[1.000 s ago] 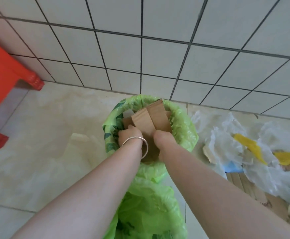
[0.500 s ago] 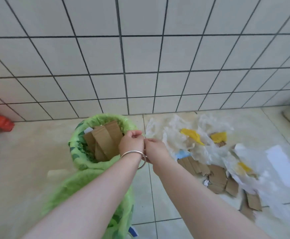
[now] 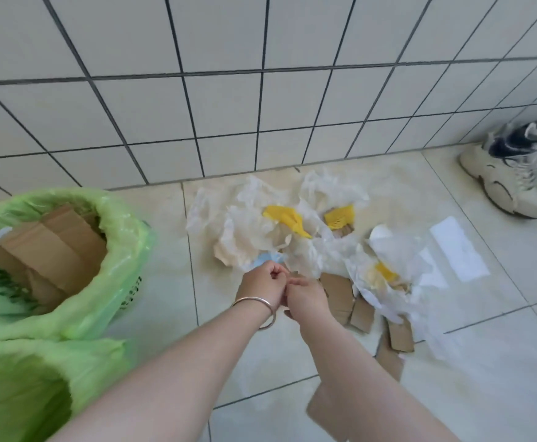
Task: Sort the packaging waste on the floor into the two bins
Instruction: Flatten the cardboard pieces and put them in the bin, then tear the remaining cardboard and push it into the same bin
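Two bins lined with green bags stand at the left: the far bin (image 3: 123, 237) holds brown cardboard pieces (image 3: 50, 247), the near bin (image 3: 79, 355) looks empty inside. My left hand (image 3: 262, 283), with a bracelet on the wrist, and my right hand (image 3: 307, 296) touch each other above the floor, fingers curled, with nothing visible in them. Just beyond them lies a heap of crumpled white plastic wrap (image 3: 260, 231) with yellow pieces (image 3: 286, 216) and a blue scrap (image 3: 265, 260). Loose cardboard scraps (image 3: 339, 290) lie to the right of my hands.
A tiled wall (image 3: 260, 90) runs behind the waste. A pair of white and dark sneakers (image 3: 516, 173) sits at the far right by the wall. A flat white sheet (image 3: 458, 250) lies on the floor tiles right of the heap.
Both hands left the cardboard in the far bin and moved right, over the floor beside the waste heap. The view swung right, bringing the sneakers into sight.
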Tool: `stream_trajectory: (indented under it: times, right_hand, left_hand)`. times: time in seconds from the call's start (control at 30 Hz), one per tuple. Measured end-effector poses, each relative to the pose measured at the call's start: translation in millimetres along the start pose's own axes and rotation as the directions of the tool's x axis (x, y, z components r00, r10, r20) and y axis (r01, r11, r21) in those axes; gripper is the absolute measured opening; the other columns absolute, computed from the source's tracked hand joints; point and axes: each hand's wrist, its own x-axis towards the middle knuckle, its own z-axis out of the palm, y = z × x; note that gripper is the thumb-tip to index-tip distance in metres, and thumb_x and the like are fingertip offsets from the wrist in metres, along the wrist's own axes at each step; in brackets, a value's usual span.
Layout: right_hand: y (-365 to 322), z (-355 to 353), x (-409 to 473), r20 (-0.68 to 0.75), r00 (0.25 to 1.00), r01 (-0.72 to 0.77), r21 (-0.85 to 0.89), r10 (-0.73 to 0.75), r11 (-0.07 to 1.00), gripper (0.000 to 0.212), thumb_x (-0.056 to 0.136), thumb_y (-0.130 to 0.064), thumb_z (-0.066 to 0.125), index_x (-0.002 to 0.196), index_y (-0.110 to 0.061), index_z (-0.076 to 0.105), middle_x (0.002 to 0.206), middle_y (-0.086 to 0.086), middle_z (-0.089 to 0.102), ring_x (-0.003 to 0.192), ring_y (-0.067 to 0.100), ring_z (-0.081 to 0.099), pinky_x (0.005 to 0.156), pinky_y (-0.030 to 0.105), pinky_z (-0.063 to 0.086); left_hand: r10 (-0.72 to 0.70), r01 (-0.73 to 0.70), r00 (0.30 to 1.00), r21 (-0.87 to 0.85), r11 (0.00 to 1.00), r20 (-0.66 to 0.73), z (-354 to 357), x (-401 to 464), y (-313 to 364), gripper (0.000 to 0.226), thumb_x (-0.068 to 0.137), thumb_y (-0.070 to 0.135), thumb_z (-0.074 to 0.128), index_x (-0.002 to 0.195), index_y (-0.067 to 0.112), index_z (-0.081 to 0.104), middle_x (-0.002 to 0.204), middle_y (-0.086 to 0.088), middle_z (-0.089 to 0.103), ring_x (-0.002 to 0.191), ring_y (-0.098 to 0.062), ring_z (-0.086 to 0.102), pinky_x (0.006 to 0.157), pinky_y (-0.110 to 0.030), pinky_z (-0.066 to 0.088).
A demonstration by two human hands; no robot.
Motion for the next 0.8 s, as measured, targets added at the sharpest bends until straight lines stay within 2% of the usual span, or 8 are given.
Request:
stream_trajectory:
  times: [0.17, 0.27, 0.33, 0.4, 0.47, 0.6, 0.73, 0.8]
  right_hand:
    - [15, 5, 53, -0.015, 0.998, 0.057, -0.189, -0.060, 0.980, 0.020, 0.085, -0.013, 0.052, 0.096, -0.017, 0.068, 0.088, 0.006, 0.066, 0.089, 0.024, 0.061, 0.074, 0.031, 0.046]
    - [11, 9, 74, -0.007, 0.988, 0.139, -0.400, -0.154, 0.906, 0.032, 0.091, -0.021, 0.047, 0.119, -0.019, 0.062, 0.115, 0.002, 0.067, 0.109, 0.021, 0.059, 0.081, 0.021, 0.039]
    - [13, 13, 90, 0.033, 0.977, 0.202, -0.470, -0.211, 0.859, 0.035, 0.092, -0.022, 0.045, 0.125, -0.019, 0.058, 0.126, -0.001, 0.062, 0.118, 0.018, 0.055, 0.086, 0.021, 0.037]
    - [17, 20, 106, 0.096, 0.958, 0.278, -0.526, -0.268, 0.804, 0.038, 0.093, -0.019, 0.043, 0.128, -0.019, 0.055, 0.134, -0.001, 0.056, 0.124, 0.017, 0.050, 0.098, 0.025, 0.037]
    - [21, 26, 120, 0.167, 0.936, 0.346, -0.608, -0.311, 0.715, 0.040, 0.094, -0.015, 0.039, 0.131, -0.017, 0.052, 0.139, -0.001, 0.050, 0.129, 0.017, 0.045, 0.102, 0.027, 0.036]
    - [27, 22, 141, 0.198, 0.898, 0.393, -0.764, -0.394, 0.512, 0.043, 0.094, -0.013, 0.037, 0.136, -0.015, 0.046, 0.143, -0.001, 0.045, 0.135, 0.019, 0.032, 0.107, 0.027, 0.028]
    - [30, 6, 156, 0.101, 0.911, 0.277, -0.868, -0.400, 0.411, 0.047, 0.092, -0.019, 0.040, 0.139, -0.018, 0.041, 0.145, -0.001, 0.041, 0.136, 0.022, 0.028, 0.105, 0.034, 0.032]
    - [28, -1, 162, 0.053, 0.918, 0.212, -0.903, -0.393, 0.375, 0.046, 0.092, -0.023, 0.040, 0.138, -0.019, 0.040, 0.145, 0.000, 0.038, 0.136, 0.023, 0.027, 0.104, 0.035, 0.031]
  left_hand:
    - [0.067, -0.079, 0.997, 0.330, 0.941, 0.046, 6, 49, -32, 0.022, 0.086, 0.014, 0.048, 0.096, 0.021, 0.067, 0.110, -0.003, 0.065, 0.101, -0.023, 0.062, 0.092, -0.033, 0.048]
    - [0.153, -0.124, 0.988, 0.481, 0.868, -0.020, 4, 72, -50, 0.026, 0.089, 0.017, 0.047, 0.108, 0.021, 0.065, 0.118, -0.003, 0.057, 0.111, -0.023, 0.054, 0.094, -0.033, 0.045]
    - [0.232, -0.179, 0.973, 0.685, 0.706, 0.014, 0, 81, -61, 0.029, 0.090, 0.021, 0.045, 0.115, 0.023, 0.060, 0.122, -0.001, 0.055, 0.118, -0.023, 0.047, 0.094, -0.033, 0.043]
    - [0.287, -0.278, 0.947, 0.821, 0.498, 0.146, 0, 89, -67, 0.034, 0.091, 0.022, 0.043, 0.123, 0.024, 0.053, 0.126, 0.001, 0.052, 0.122, -0.023, 0.043, 0.094, -0.034, 0.038]
    - [0.286, -0.331, 0.934, 0.821, 0.466, 0.214, 3, 98, -70, 0.040, 0.092, 0.022, 0.041, 0.132, 0.024, 0.045, 0.132, 0.001, 0.049, 0.126, -0.021, 0.042, 0.097, -0.034, 0.034]
    - [0.213, -0.175, 0.974, 0.842, 0.510, 0.073, 5, 119, -70, 0.050, 0.093, 0.028, 0.040, 0.141, 0.020, 0.030, 0.148, 0.001, 0.034, 0.138, -0.020, 0.028, 0.106, -0.035, 0.027]
    - [0.095, -0.001, 0.995, 0.904, 0.427, -0.043, -4, 136, -66, 0.061, 0.093, 0.038, 0.039, 0.147, 0.016, 0.021, 0.154, -0.005, 0.020, 0.145, -0.024, 0.010, 0.116, -0.049, 0.011]
    - [0.022, 0.079, 0.995, 0.895, 0.440, -0.098, -8, 144, -64, 0.065, 0.092, 0.042, 0.039, 0.148, 0.016, 0.018, 0.157, -0.009, 0.014, 0.146, -0.027, 0.004, 0.116, -0.053, 0.005]
